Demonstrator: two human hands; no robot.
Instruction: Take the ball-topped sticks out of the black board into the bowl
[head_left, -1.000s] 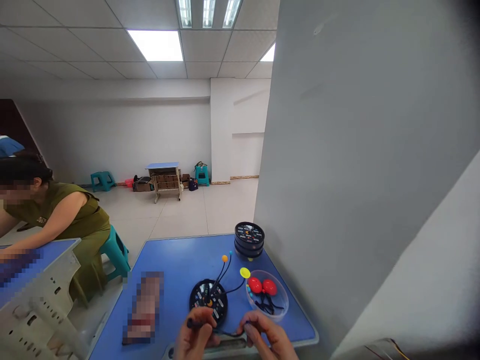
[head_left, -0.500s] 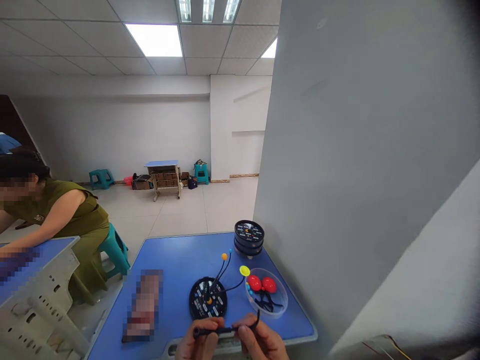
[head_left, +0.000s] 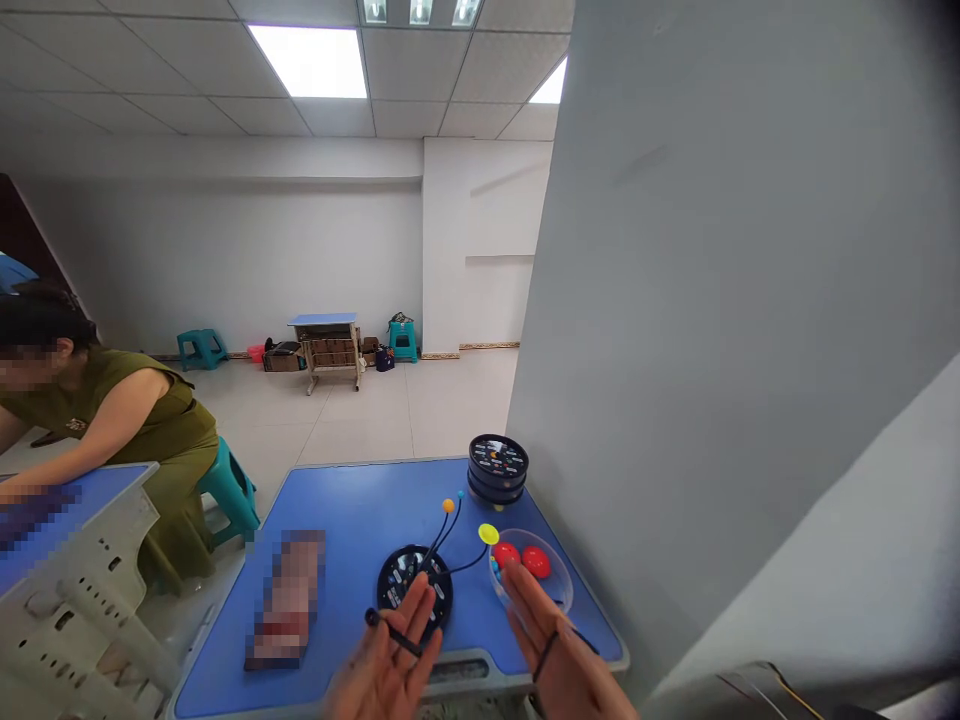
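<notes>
Pale plastered walls (head_left: 225, 270), a tiled floor (head_left: 352, 420) — bright ceiling light panels (head_left: 307, 60) overhead, a blue-topped desk (head_left: 324, 345) and teal stools (head_left: 201, 348) far off.

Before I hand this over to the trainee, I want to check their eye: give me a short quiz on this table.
1. True or false: the clear plastic bowl holds two red balls.
2. Multiple choice: which lies nearest the left hand on the blue table?
A. the black round disc
B. the stack of black round discs
C. the yellow disc
3. Short answer: which hand has the dark wrist band?

Key: 1 true; 2 A; 3 the right hand.
</notes>
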